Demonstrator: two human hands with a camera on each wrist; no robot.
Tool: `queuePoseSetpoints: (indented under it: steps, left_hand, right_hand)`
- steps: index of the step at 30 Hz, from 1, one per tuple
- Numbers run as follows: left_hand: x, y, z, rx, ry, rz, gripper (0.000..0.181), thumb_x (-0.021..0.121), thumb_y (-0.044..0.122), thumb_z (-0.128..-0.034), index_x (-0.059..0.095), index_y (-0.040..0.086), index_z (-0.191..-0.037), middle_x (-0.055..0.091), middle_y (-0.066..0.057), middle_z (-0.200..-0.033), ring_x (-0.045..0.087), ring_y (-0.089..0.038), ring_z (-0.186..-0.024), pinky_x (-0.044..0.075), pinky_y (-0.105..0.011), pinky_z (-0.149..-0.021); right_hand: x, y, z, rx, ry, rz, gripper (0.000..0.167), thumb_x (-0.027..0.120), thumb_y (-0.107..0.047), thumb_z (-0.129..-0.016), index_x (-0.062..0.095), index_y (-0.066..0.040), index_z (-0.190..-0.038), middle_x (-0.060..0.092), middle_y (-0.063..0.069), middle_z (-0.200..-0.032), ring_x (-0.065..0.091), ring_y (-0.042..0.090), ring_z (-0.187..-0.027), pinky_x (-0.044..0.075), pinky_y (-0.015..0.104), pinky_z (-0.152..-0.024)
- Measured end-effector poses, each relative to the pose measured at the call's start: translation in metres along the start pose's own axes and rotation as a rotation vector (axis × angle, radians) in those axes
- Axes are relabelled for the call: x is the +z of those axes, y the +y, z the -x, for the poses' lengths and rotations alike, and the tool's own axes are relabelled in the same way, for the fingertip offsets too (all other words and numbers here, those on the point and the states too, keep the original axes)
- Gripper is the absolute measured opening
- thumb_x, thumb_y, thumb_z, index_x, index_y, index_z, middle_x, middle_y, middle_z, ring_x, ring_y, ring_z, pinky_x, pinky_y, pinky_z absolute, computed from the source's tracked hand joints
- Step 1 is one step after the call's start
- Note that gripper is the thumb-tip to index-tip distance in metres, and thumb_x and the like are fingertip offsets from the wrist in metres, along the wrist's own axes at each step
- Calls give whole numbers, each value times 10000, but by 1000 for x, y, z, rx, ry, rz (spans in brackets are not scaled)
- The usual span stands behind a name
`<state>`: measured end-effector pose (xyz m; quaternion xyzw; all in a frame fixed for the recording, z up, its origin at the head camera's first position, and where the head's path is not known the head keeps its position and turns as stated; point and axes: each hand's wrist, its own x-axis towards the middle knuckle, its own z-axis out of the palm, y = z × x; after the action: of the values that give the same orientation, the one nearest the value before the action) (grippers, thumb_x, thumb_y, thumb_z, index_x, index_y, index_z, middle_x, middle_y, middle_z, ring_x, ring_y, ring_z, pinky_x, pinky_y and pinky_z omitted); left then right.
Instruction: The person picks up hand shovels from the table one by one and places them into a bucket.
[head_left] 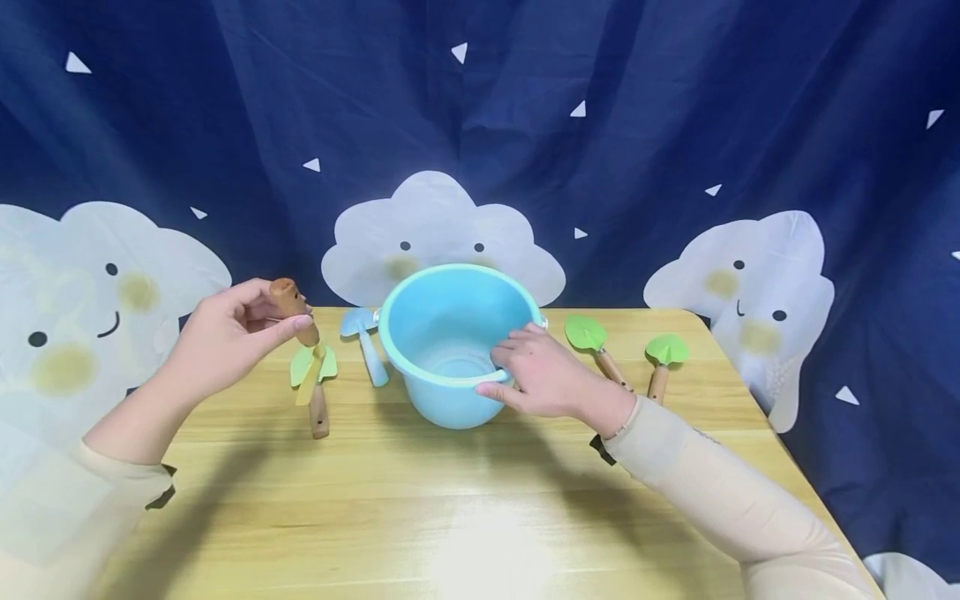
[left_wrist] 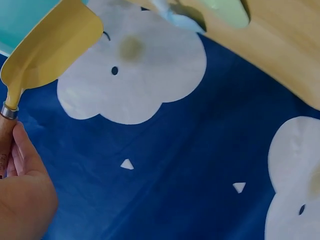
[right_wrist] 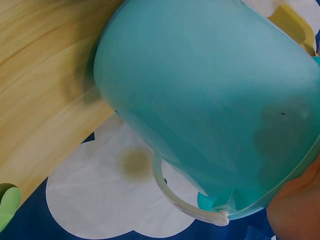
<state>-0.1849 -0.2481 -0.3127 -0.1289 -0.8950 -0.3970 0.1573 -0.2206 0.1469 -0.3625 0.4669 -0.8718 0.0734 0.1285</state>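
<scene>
My left hand (head_left: 232,337) grips the brown wooden handle of a small yellow trowel (head_left: 309,377), holding it up with the blade pointing down. In the left wrist view the trowel's broad, scooped blade (left_wrist: 52,47) shows plainly, with a metal collar at the handle. A light blue bucket (head_left: 450,404) stands upright on the table. Its near-right rim is gripped by my right hand (head_left: 543,371), thumb outside and fingers over the inside. Only part of the right hand (right_wrist: 297,205) appears in the right wrist view, beside the bucket wall (right_wrist: 200,75).
Behind the yellow trowel lies a green leaf-shaped trowel (head_left: 319,412). A blue trowel (head_left: 371,358) is left of the bucket. Two green trowels, one nearer the bucket (head_left: 588,333) and one farther right (head_left: 666,350), lie on the wooden table (head_left: 375,517). A dark blue curtain (head_left: 390,100) hangs behind.
</scene>
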Motion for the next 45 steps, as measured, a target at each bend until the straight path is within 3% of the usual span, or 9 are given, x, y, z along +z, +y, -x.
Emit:
queuePoseSetpoints:
  steps: [6, 14, 23, 29, 33, 38, 45]
  left_hand:
    - [-5, 18, -7, 29, 5, 2, 184, 828, 188, -842, 663, 135, -903, 700, 63, -816, 619, -33, -761, 436, -162, -643]
    - [-6, 40, -15, 51, -40, 83, 178, 801, 148, -866, 682, 90, -985, 740, 32, -857, 681, -44, -804, 482, -146, -708]
    - [-11, 55, -24, 120, -31, 113, 179, 798, 104, -861, 690, 64, -999, 744, 38, -835, 691, -47, -762, 481, -148, -672]
    - [-16, 67, -34, 144, -21, 158, 176, 785, 91, -870, 696, 65, -1020, 748, 63, -835, 708, -53, -772, 482, -159, -646]
    - [-19, 73, -40, 140, -19, 177, 181, 779, 104, -879, 700, 64, -1036, 753, 52, -836, 715, -57, -792, 473, -165, -675]
    - [-20, 83, -47, 80, -23, 169, 224, 781, 214, -890, 699, 107, -1069, 750, 61, -868, 705, -53, -838, 469, -158, -778]
    - [-10, 93, -58, 68, -26, 223, 261, 790, 249, -881, 697, 110, -1082, 744, 51, -895, 712, -76, -855, 490, -173, -794]
  right_hand:
    - [0, 0, -1, -4, 3, -1, 684, 171, -725, -978, 478, -164, -736, 405, -80, -669, 393, 147, -687, 339, 341, -791]
    - [0, 0, 0, 2, -2, 2, 697, 178, -724, -979, 493, -153, -733, 400, -82, -667, 381, 144, -683, 338, 339, -789]
    - [-2, -1, -1, -7, -14, 14, 509, 431, -607, -989, 503, -160, -757, 436, -80, -688, 418, 155, -700, 355, 346, -799]
    - [-3, -1, 0, -10, -8, 17, 490, 455, -588, -986, 490, -161, -748, 424, -79, -682, 418, 155, -693, 360, 345, -791]
    - [-4, -1, 0, -10, -5, 11, 496, 450, -589, -989, 476, -160, -741, 408, -79, -675, 406, 154, -685, 357, 343, -788]
    - [-4, -1, 1, -2, -13, 6, 510, 424, -604, -992, 475, -161, -744, 403, -78, -674, 394, 156, -686, 348, 342, -791]
    - [-3, -1, 2, -1, -6, 1, 562, 356, -645, -999, 478, -154, -753, 392, -78, -671, 386, 152, -680, 339, 341, -781]
